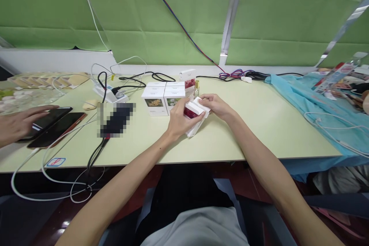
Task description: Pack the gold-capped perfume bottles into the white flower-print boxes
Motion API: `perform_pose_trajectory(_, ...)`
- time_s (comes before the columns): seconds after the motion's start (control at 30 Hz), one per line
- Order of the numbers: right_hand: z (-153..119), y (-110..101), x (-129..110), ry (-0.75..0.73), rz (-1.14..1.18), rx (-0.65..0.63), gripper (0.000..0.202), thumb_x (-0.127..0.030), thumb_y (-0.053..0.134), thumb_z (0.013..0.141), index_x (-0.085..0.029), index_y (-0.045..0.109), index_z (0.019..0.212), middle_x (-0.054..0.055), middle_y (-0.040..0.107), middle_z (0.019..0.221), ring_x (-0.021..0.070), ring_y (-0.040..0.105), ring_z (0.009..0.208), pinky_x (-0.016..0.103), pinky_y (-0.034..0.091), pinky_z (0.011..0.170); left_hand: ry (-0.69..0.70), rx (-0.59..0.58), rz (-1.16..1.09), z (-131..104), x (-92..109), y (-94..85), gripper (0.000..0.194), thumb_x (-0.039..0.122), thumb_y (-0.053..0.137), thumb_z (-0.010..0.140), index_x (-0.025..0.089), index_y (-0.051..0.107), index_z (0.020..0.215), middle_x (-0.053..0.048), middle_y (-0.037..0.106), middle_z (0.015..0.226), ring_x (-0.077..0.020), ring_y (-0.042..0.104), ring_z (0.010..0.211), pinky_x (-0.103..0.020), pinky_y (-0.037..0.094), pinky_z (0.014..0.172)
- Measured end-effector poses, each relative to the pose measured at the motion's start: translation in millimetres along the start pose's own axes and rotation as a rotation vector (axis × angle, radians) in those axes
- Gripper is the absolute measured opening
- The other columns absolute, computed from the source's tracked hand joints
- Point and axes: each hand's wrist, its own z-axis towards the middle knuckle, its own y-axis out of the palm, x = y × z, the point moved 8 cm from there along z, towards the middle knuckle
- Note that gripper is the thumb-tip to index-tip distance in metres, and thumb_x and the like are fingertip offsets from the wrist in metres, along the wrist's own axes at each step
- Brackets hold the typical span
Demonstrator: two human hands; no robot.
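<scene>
A small white carton [196, 126] with a dark red picture is tilted between my two hands near the middle of the table. My left hand [177, 120] wraps around its left side, and my right hand [217, 105] pinches its upper right end, where white flaps or panels show. Some of the fingertips are hidden behind the cardboard. Just beyond my hands stands a small glass bottle [196, 93] with a gold cap. Behind it is another white carton with red flowers [188, 80]. Left of my hands sits a block of several white cartons [157, 102] with flower pictures.
At left, another person's hand [17, 125] touches a phone [53, 117] beside a second phone [57, 130]. Charging cables and a power strip [108, 94] lie nearby. Blue cloth [300, 100] covers the table's right end, with a plastic bottle [337, 77] on it.
</scene>
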Motion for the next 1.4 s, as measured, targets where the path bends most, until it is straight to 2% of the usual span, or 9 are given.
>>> perform_pose_trajectory(0.2,2.0,-6.6,0.3,-0.032,0.050,0.106,0.051,-0.057,0.088,0.059,-0.018,0.070,0.085,-0.001,0.062,0.068,0.0093,0.046,0.054,0.023,0.031,0.046,0.015,0.029,-0.039,0.2,-1.3,-1.2,0.056,0.054,0.080,0.076,0.022,0.055,0.113,-0.008,0.070,0.110,-0.0232,0.068,0.096,-0.037,0.054,0.084)
perform_pose_trajectory(0.37,2.2,-13.2,-5.1,-0.125,0.068,0.197,0.053,-0.059,0.088,0.059,-0.018,0.072,0.089,0.002,0.068,0.074,0.0138,0.055,0.062,0.026,0.041,0.054,0.025,-0.022,-0.049,2.3,0.7,0.0,0.046,0.049,0.077,0.080,0.023,0.055,0.110,-0.008,0.068,0.109,-0.0226,0.066,0.096,-0.037,0.054,0.082)
perform_pose_trajectory(0.5,0.3,-22.8,-9.9,-0.170,0.089,0.291,0.054,-0.058,0.088,0.058,-0.019,0.071,0.091,0.003,0.071,0.079,0.0164,0.060,0.068,0.030,0.047,0.062,0.101,-0.051,-0.070,3.0,7.1,1.4,0.044,0.042,0.081,0.078,0.024,0.056,0.109,-0.007,0.066,0.111,-0.0250,0.063,0.105,-0.040,0.054,0.089)
perform_pose_trajectory(0.7,-1.0,-28.8,-16.2,-0.202,0.090,0.331,0.054,-0.062,0.086,0.060,-0.020,0.070,0.090,0.001,0.066,0.075,0.0148,0.057,0.066,0.028,0.043,0.058,0.137,-0.081,-0.074,0.5,6.8,5.7,0.047,0.035,0.085,0.076,0.024,0.059,0.114,-0.010,0.059,0.118,-0.0269,0.060,0.114,-0.042,0.054,0.095)
perform_pose_trajectory(0.83,-0.5,-30.8,-14.5,-0.181,0.088,0.356,0.057,-0.073,0.078,0.066,-0.020,0.071,0.086,-0.002,0.053,0.062,0.0121,0.047,0.056,0.028,0.038,0.052,0.169,-0.073,-0.096,-0.9,7.0,5.6,0.047,0.032,0.084,0.077,0.025,0.059,0.115,-0.009,0.057,0.116,-0.0264,0.060,0.113,-0.041,0.055,0.093)
perform_pose_trajectory(1.0,0.5,-30.6,-12.7,-0.158,0.170,0.340,0.060,-0.076,0.076,0.068,-0.019,0.070,0.085,-0.003,0.049,0.057,0.0124,0.047,0.053,0.029,0.040,0.053,0.171,-0.092,-0.044,-2.1,6.2,7.5,0.044,0.028,0.083,0.079,0.026,0.059,0.116,-0.009,0.055,0.117,-0.0272,0.058,0.117,-0.042,0.055,0.096)
perform_pose_trajectory(1.23,-2.7,-29.7,-10.7,-0.082,0.299,0.343,0.060,-0.077,0.075,0.067,-0.020,0.070,0.083,-0.003,0.049,0.057,0.0110,0.047,0.052,0.027,0.038,0.050,0.275,0.025,0.005,-5.1,12.8,3.4,0.042,0.026,0.082,0.080,0.024,0.059,0.116,-0.008,0.054,0.111,-0.0249,0.059,0.107,-0.040,0.056,0.089)
perform_pose_trajectory(1.4,-1.6,-30.8,-13.9,-0.174,0.294,0.358,0.045,-0.063,0.083,0.065,-0.020,0.072,0.076,-0.002,0.053,0.063,0.0111,0.046,0.058,0.027,0.038,0.055,0.317,0.127,0.016,-5.7,15.1,-3.1,0.045,0.027,0.084,0.078,0.023,0.060,0.116,-0.006,0.051,0.108,-0.0218,0.060,0.098,-0.037,0.057,0.084)
